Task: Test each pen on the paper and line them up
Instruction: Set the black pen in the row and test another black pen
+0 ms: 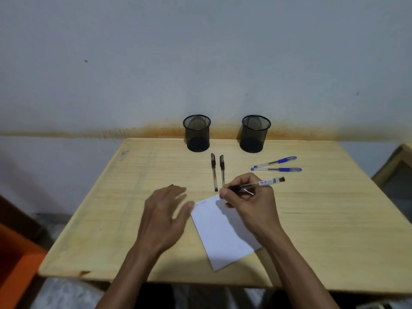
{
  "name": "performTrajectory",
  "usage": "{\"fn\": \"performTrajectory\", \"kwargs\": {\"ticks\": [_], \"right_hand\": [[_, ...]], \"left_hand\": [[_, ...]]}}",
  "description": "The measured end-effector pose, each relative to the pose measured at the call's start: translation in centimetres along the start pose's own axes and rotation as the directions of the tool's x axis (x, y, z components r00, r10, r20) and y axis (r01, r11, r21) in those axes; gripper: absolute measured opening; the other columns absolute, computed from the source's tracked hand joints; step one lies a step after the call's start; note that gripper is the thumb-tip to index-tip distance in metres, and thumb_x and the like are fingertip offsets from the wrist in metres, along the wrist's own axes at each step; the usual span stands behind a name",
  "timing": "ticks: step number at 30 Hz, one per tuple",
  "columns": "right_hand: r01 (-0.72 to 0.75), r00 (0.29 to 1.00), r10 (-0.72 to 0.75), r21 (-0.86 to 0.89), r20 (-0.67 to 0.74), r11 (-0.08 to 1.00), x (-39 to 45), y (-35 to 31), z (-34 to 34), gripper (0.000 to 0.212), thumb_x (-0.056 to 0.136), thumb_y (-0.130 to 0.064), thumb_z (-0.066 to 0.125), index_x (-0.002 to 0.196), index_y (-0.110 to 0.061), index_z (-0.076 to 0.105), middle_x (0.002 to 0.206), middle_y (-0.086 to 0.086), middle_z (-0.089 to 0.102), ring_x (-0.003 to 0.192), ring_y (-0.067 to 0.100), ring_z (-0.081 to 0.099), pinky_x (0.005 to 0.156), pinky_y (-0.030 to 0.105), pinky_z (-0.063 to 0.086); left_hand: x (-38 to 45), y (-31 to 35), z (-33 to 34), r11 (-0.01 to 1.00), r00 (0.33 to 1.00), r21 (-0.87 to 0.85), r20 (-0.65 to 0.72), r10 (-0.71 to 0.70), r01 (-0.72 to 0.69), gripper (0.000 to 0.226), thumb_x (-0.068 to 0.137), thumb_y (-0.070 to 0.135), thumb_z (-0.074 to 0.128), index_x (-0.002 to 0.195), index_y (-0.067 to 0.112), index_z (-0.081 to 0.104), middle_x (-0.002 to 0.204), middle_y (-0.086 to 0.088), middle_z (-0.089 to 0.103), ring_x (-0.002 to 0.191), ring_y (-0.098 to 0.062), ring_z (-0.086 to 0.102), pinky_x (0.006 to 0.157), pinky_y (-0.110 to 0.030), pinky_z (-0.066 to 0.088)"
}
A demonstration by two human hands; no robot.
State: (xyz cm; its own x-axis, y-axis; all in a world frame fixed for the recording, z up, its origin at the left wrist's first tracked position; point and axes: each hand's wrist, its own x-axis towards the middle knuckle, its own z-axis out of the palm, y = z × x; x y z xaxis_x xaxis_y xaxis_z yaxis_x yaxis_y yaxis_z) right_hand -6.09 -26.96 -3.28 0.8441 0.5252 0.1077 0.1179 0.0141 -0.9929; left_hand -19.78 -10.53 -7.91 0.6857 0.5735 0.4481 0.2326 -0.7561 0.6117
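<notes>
1. Orange object [13, 262] at far left edge, below surface level; identity unclear.
2. Wooden surface [111, 219], pale, set against a grey wall with a rusty stain line.
3. Left hand [162, 219] over the surface just left of the paper, fingers straight and spread, gripping nothing. Thumb tip at the paper's upper-left corner; contact cannot be confirmed (motion blur). A small dark tip shows just beyond the fingers; cannot tell what it is.
4. Left mesh cup [196, 133], black, upright at the back edge; no contents visible.
5. Paper [220, 233], white, lying tilted at centre front. Faint marks near its top edge.
6. Two black pens [214, 172] lying side by side, parallel, pointing toward the back, between the cups and the paper.
7. Right hand [247, 201] over the paper's upper-right part, fingers curled round a black-ink pen [265, 182] in a writing grip; tip toward the paper's top edge, barrel angled up-right.
8. Right mesh cup [254, 133], black, upright.
9. Two blue pens [276, 166], lying near each other, roughly horizontal, behind the right hand.
</notes>
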Motion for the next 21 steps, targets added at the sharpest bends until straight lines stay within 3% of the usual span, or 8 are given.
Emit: {"fn": "performTrajectory", "kwargs": {"ticks": [5, 10, 13, 16, 21], "right_hand": [[-0.042, 0.997, 0.052, -0.147, 0.062, 0.988, 1.0, 2.1, 2.1, 0.010, 0.081, -0.008, 0.079, 0.081, -0.013, 0.071, 0.077, 0.003, 0.076, 0.074, 0.016, 0.073, 0.078, 0.047, 0.063], [-0.071, 0.988, 0.099, -0.224, 0.115, 0.972, 0.0, 3.9, 1.7, 0.012, 0.080, -0.007, 0.077, 0.081, -0.018, 0.072, 0.080, 0.000, 0.076, 0.078, 0.018, 0.073, 0.079, 0.048, 0.062], [-0.069, 0.993, 0.088, -0.215, 0.080, 0.974, 0.3, 3.6, 1.5, 0.017, 0.075, 0.000, 0.077, 0.079, -0.016, 0.073, 0.078, 0.002, 0.076, 0.078, 0.022, 0.074, 0.077, 0.049, 0.063], [-0.059, 0.998, 0.065, -0.249, 0.015, 0.967, 1.1, 3.1, 1.8, 0.017, 0.070, 0.000, 0.079, 0.072, -0.016, 0.072, 0.070, 0.002, 0.075, 0.069, 0.022, 0.073, 0.065, 0.043, 0.064], [0.003, 0.998, 0.017, -0.325, 0.056, 0.946, 2.0, 4.0, 2.3, 0.017, 0.068, -0.003, 0.077, 0.061, -0.013, 0.065, 0.058, 0.003, 0.068, 0.052, 0.022, 0.062, 0.048, 0.040, 0.052]], "left_hand": [[-1.3, -0.9, 0.9, 0.979, 0.954, 0.180, 0.298, 0.038, -0.095, 0.061, 0.085, 0.072, 0.049, 0.136, 0.039, 0.054, 0.148, 0.013, 0.048, 0.139, -0.007, 0.035, 0.116, -0.047, 0.027], [-1.1, -0.9, 0.6, 0.969, 0.928, 0.221, 0.371, 0.023, -0.112, 0.067, 0.080, 0.079, 0.042, 0.137, 0.045, 0.052, 0.156, 0.014, 0.036, 0.146, -0.006, 0.021, 0.122, -0.044, 0.010], [-1.1, -1.3, 0.8, 0.964, 0.935, 0.232, 0.351, 0.044, -0.132, 0.066, 0.079, 0.080, 0.043, 0.133, 0.044, 0.055, 0.153, 0.012, 0.041, 0.145, -0.008, 0.026, 0.121, -0.045, 0.013], [-1.3, -1.7, 1.2, 0.963, 0.949, 0.217, 0.302, 0.090, -0.160, 0.062, 0.081, 0.077, 0.048, 0.127, 0.039, 0.063, 0.147, 0.007, 0.051, 0.141, -0.012, 0.038, 0.117, -0.050, 0.025], [-1.6, -2.1, 1.7, 0.951, 0.955, 0.207, 0.236, 0.180, -0.230, 0.054, 0.083, 0.066, 0.060, 0.119, 0.028, 0.071, 0.139, -0.002, 0.059, 0.134, -0.022, 0.050, 0.108, -0.056, 0.035]]}}
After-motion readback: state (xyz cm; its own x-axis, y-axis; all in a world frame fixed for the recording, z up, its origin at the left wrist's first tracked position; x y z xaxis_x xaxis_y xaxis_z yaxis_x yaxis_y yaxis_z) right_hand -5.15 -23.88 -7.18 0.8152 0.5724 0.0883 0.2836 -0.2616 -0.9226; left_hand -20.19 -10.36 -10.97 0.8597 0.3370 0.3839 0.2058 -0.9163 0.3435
